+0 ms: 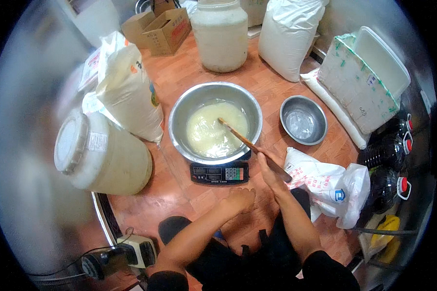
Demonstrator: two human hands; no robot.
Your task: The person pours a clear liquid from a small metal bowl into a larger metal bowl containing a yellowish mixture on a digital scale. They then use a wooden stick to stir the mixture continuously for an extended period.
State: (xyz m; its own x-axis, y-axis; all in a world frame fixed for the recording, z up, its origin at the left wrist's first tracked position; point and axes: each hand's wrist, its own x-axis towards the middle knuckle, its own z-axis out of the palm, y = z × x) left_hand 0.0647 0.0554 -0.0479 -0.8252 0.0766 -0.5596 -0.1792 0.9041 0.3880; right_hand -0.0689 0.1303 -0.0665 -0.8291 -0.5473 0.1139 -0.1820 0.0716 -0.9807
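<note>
My right hand (pixel 272 169) is closed around a long wooden stick (pixel 245 140). The stick slants up and left, its tip in the pale yellowish, wet-looking mixture (pixel 209 128) inside a large steel basin (pixel 176 123). Its wider end sticks out to the right of my fingers. The basin rests on a black digital scale (pixel 219 173) with a keypad at its front. Closer to me, my left hand (pixel 241 200) hovers before the scale with fingers curled in a loose fist; nothing shows in it, and my fingertips are partly hidden.
Right of the basin stand a smaller steel bowl (pixel 303 120) and a white printed bag (pixel 320 182). Dark bottles with red caps (pixel 386 189) line the right edge. A lidded plastic drum (pixel 107 153) and a sack (pixel 128 89) stand left; another drum (pixel 219 36) and sack (pixel 289 36) are behind.
</note>
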